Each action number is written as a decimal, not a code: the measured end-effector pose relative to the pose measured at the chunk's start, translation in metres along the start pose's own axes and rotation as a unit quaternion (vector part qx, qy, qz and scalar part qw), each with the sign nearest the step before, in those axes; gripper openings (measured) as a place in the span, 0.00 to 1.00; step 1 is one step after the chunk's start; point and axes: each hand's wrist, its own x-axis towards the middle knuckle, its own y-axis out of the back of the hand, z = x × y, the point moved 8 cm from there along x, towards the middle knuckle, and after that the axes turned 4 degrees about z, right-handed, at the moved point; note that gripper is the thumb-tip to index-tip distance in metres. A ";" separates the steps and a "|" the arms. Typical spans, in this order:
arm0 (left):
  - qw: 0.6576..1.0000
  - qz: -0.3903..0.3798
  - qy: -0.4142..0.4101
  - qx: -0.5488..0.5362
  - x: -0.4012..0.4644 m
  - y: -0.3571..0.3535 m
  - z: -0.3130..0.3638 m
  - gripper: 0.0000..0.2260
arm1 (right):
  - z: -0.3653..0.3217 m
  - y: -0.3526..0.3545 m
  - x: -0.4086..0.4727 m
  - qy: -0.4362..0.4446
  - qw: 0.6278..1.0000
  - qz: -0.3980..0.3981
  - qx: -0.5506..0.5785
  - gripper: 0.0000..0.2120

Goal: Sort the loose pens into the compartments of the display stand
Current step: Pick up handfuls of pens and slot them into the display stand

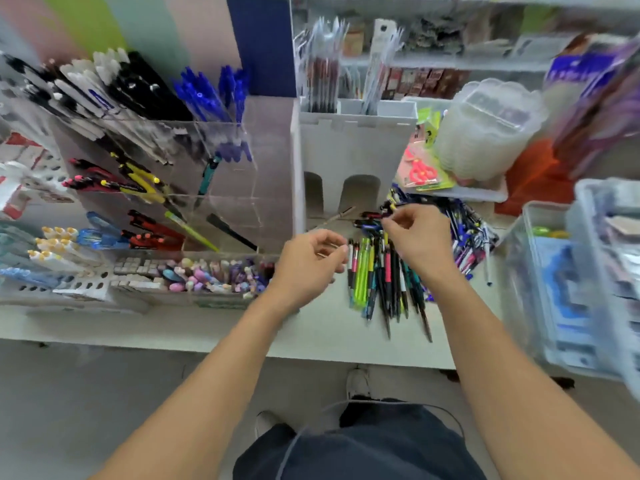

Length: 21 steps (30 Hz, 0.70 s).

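Note:
A heap of loose pens [384, 275] lies on the white counter [214, 327] in front of me, with a second tangle of pens [464, 233] to its right. The clear acrylic display stand [228, 174] rises at the left, its compartments holding blue, black, white, yellow and red pens. My right hand [419, 237] hovers over the top of the heap, fingertips pinching a dark pen [372, 220]. My left hand [311, 261] sits just left of the heap, fingers loosely curled, holding nothing that I can make out.
A white box stand [349, 154] with packaged pens stands behind the heap. A tray of erasers [207, 275] lies below the display stand. Clear plastic containers [485, 129] and bins [568, 282] crowd the right side. Shelves of stock fill the back.

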 end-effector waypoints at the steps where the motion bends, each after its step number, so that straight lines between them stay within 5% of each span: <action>1: 0.999 -0.021 0.021 0.040 0.002 -0.022 -0.015 0.09 | 0.032 -0.009 -0.003 -0.051 0.997 -0.039 -0.044 0.10; 4: 0.979 -0.027 0.082 0.185 0.014 -0.065 -0.063 0.30 | 0.096 -0.045 -0.031 -0.143 0.967 -0.174 -0.120 0.16; 6: 0.968 -0.016 0.130 0.216 0.024 -0.077 -0.087 0.36 | 0.117 -0.059 -0.042 -0.157 0.961 -0.190 -0.124 0.18; 13: 0.949 -0.001 0.162 0.270 0.080 -0.114 -0.106 0.31 | 0.148 -0.057 -0.026 -0.155 0.982 -0.085 -0.073 0.09; 21: 0.927 0.030 0.172 0.332 0.096 -0.127 -0.100 0.41 | 0.145 -0.045 -0.013 -0.101 0.992 -0.061 -0.036 0.06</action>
